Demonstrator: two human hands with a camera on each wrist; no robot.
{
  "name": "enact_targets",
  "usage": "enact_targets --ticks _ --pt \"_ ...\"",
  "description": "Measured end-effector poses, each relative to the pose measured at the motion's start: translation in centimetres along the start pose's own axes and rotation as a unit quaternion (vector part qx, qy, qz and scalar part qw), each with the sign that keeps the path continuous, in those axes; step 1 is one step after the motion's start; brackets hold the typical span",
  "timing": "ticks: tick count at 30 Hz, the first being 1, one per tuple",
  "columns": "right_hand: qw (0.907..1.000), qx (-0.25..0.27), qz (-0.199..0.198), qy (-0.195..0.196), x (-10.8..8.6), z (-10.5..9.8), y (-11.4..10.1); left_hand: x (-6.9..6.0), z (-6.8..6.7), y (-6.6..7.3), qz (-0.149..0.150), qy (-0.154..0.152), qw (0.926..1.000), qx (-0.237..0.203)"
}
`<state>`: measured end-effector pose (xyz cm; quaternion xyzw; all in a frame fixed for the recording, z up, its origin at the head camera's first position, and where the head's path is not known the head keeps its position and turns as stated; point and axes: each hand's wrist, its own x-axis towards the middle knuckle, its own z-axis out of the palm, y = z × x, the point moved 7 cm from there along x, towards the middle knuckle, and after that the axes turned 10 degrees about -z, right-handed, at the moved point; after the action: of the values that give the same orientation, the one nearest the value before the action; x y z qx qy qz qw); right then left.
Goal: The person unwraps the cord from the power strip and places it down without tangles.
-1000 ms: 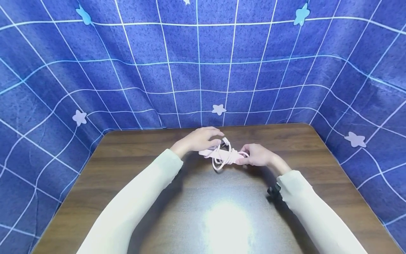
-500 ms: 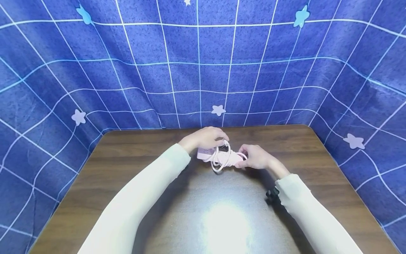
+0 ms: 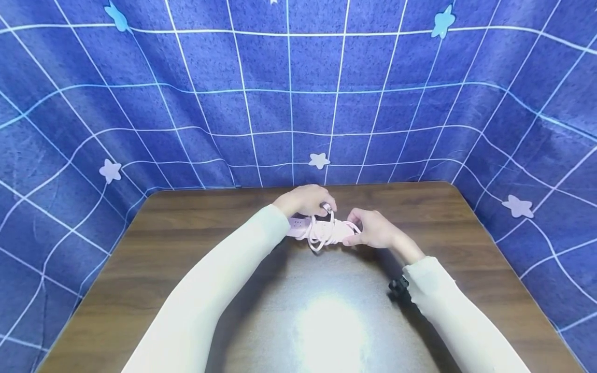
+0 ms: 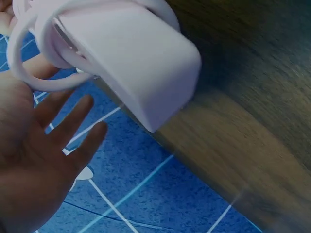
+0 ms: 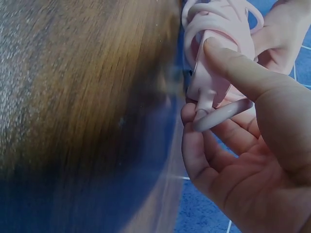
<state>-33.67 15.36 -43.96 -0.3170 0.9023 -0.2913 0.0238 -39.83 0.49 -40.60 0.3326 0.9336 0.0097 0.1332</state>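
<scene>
A pale pink power strip (image 3: 298, 227) lies near the back of the table, its cord (image 3: 317, 243) wound in loops around its middle. My left hand (image 3: 310, 201) is above the strip's left part and pinches the plug end of the cord (image 3: 327, 208). In the left wrist view, the other fingers (image 4: 85, 145) of that hand are spread, beside the strip's blocky end (image 4: 141, 58). My right hand (image 3: 377, 229) grips the strip's right end, the thumb on top. In the right wrist view, a bend of cord (image 5: 223, 115) leaves that end between the fingers.
The wooden table (image 3: 186, 233) reaches to a blue curtain (image 3: 261, 114) with a white grid and stars, at the back and both sides. A bright glare (image 3: 331, 331) lies on the table's front. A small black device (image 3: 398, 287) sits at the right wrist.
My left hand has moved slightly right and its fingers have closed on the plug end of the cord. The strip has shifted slightly left, with my right hand still on its right end.
</scene>
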Motion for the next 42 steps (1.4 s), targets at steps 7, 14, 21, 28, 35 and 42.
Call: enact_targets --ticks 7,14,21,28,35,42 --pt "0.9998 0.006 -0.016 0.012 0.1 0.0 -0.4 -0.4 0.1 -1.6 -0.019 0.040 0.9990 0.011" --pt "0.9996 0.027 -0.001 0.012 -0.2 0.3 -0.1 -0.9 0.5 -2.5 -0.020 0.057 0.9979 -0.024" --pt "0.9991 0.043 0.003 0.008 -0.1 0.5 -0.4 -1.8 0.3 -3.0 -0.008 0.096 0.9950 -0.025" --pt "0.9991 0.033 0.025 0.010 0.0 0.6 -0.6 -3.5 -0.3 -3.6 0.007 0.136 0.9905 -0.022" --pt "0.9985 0.037 0.041 -0.004 0.1 0.8 -0.7 -5.5 -1.0 -4.3 0.021 0.172 0.9844 -0.027" --pt "0.9992 0.036 0.010 -0.015 0.2 1.2 -1.0 -7.0 -1.1 -4.8 0.025 0.199 0.9794 -0.023"
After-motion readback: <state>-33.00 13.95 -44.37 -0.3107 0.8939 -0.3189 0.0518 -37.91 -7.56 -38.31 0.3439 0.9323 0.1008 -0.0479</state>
